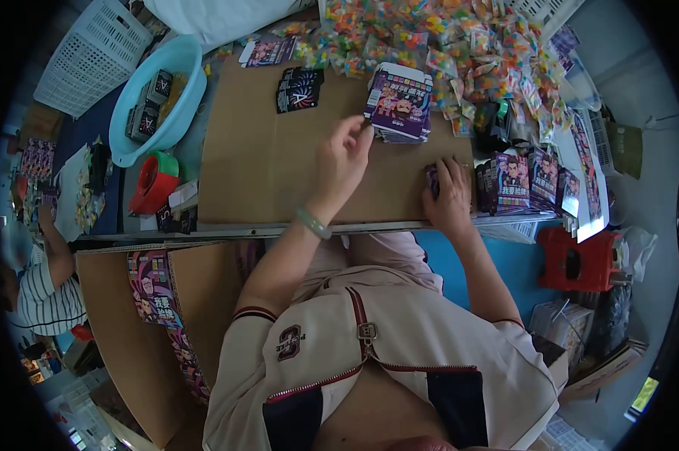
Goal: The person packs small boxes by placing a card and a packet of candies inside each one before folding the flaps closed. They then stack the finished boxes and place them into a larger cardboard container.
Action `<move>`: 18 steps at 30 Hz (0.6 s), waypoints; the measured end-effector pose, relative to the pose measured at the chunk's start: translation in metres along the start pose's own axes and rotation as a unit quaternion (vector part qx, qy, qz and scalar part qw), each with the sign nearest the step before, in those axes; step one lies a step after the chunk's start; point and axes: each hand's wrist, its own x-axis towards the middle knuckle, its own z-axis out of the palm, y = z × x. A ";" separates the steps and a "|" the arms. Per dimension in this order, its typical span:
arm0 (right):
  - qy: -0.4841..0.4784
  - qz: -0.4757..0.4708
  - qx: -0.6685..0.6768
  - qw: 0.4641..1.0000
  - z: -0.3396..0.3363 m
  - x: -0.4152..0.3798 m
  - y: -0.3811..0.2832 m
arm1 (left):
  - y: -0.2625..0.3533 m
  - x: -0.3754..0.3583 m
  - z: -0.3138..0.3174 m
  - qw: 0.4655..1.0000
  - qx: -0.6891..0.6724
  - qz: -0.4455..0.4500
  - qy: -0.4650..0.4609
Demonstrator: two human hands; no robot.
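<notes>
A brown cardboard-topped surface (264, 165) filled the middle. A white crate (91, 56) and blue basin (185, 64) sat at its far left corner. A red stool (580, 263) stood on the grey floor (655, 173) right.

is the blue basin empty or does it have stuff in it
Not empty: the blue basin holds several small dark packs piled inside it.

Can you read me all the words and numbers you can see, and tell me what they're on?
"3" on the shirt patch; small letters around it are too blurred to read.
"A" on the dark packets.
"A" on the packets in the blue bowl.
Big characters on the purple cards by the left hand and on the boxes beside the right hand: too blurred to read.
</notes>
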 end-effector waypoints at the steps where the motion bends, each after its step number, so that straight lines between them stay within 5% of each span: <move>1: 0.022 0.005 -0.004 1.000 0.000 0.005 0.009 | 0.002 0.023 0.005 1.000 0.014 0.004 0.015; 7: 0.032 0.030 -0.016 0.999 0.000 0.019 0.019 | -0.019 0.093 0.031 0.983 0.134 -0.016 -0.124; 9: 0.047 0.043 0.000 0.998 -0.004 0.032 0.019 | -0.023 0.092 0.032 0.979 0.169 0.006 -0.114; 11: 0.095 0.048 0.135 0.985 -0.019 0.050 0.008 | -0.027 0.087 0.032 0.959 0.249 0.138 0.009; 13: 0.129 0.019 0.161 0.978 -0.035 0.084 -0.016 | -0.006 0.077 0.027 0.949 0.240 0.201 0.044; 15: 0.159 -0.010 0.186 0.970 -0.033 0.113 -0.027 | 0.011 0.064 0.021 0.989 0.042 0.132 -0.044; 18: 0.110 -0.045 0.234 0.965 -0.016 0.133 -0.044 | 0.028 0.035 0.003 0.995 -0.023 0.101 0.000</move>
